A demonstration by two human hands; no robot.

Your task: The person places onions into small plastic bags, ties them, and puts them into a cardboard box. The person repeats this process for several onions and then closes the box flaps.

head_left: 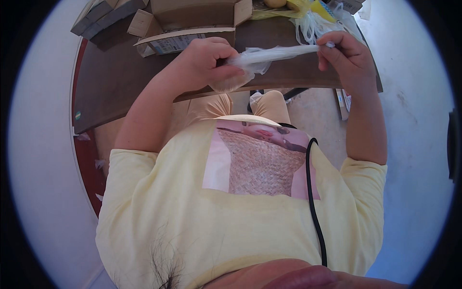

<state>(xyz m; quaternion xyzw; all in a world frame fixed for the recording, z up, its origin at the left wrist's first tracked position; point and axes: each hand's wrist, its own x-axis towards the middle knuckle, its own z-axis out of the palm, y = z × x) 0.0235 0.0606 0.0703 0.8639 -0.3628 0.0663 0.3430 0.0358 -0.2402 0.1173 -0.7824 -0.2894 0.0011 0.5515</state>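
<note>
Fingers of the left hand [209, 62] were wrapped around the wide end of a clear plastic bag [276, 55], and the thumb and pointing finger of the right hand [347, 58] were pinched together on its thin end. So the bag was stretched between the two sets of fingers, pulled into a skinny rope near the right ones. A round, see-through bulge hung just under the left fingers; I could not tell what, if anything, was inside. It looked light, soft and floppy, maybe a bit slippery, and it might have torn if tugged too hard. The twisted, bunched part seemed the best place to hold, since loose, thin plastic could slide away. Below the fingers was a dark brown table [120, 79]. Just past the left fingers sat an open cardboard box [192, 15], and past the right fingers lay a crumpled white bag [312, 28].
</note>
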